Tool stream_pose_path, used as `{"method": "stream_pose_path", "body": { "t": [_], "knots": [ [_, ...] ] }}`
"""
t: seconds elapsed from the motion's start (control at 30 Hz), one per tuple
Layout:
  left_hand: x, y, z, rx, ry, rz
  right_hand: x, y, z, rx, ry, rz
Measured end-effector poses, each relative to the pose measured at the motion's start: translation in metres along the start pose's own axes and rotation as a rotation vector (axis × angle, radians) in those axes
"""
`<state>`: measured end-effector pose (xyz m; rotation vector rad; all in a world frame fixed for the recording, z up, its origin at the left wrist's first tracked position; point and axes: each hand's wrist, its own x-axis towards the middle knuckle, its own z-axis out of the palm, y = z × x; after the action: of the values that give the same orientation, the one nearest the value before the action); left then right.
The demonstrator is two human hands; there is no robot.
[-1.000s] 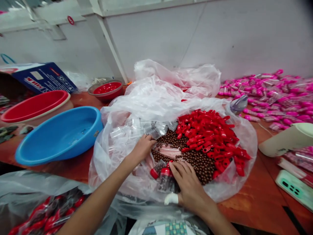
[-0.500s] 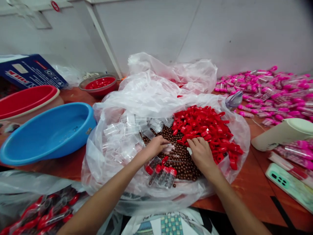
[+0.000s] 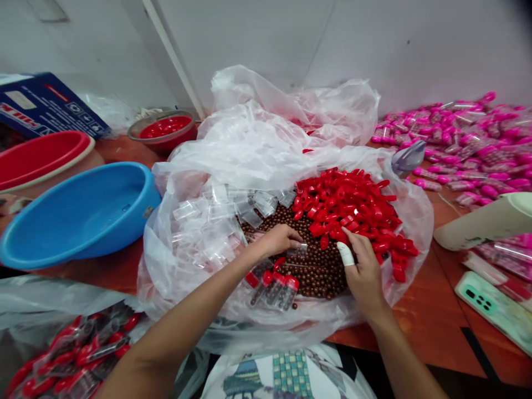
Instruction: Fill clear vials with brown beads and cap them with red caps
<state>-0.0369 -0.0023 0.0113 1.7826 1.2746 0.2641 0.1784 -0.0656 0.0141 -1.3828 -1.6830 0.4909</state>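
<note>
Both hands work over a bag-lined heap of brown beads, red caps and clear tubes.

The left hand (image 3: 279, 239) pinches a small clear tube (image 3: 300, 249) above the brown beads (image 3: 320, 271); the right hand (image 3: 363, 269), with white tape around one finger, has its fingertips closed on a red cap (image 3: 337, 235) at the edge of the red caps (image 3: 353, 205). Filled, capped tubes (image 3: 274, 288) lie just below the left hand. A blue basin (image 3: 78, 216) sits to the left, and pink-capped tubes (image 3: 465, 144) are piled at far right.
</note>
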Motion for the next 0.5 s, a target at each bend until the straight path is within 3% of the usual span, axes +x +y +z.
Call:
{"method": "stream_pose_path", "body": {
  "t": [0.23,0.5],
  "knots": [
    [0.011,0.007,0.020,-0.070,0.016,0.051,-0.014,-0.003,-0.001,0.184,0.079,0.248],
    [0.015,0.002,0.032,-0.375,-0.024,0.032,-0.017,0.004,-0.005,0.312,0.105,0.443]
  ]
}}
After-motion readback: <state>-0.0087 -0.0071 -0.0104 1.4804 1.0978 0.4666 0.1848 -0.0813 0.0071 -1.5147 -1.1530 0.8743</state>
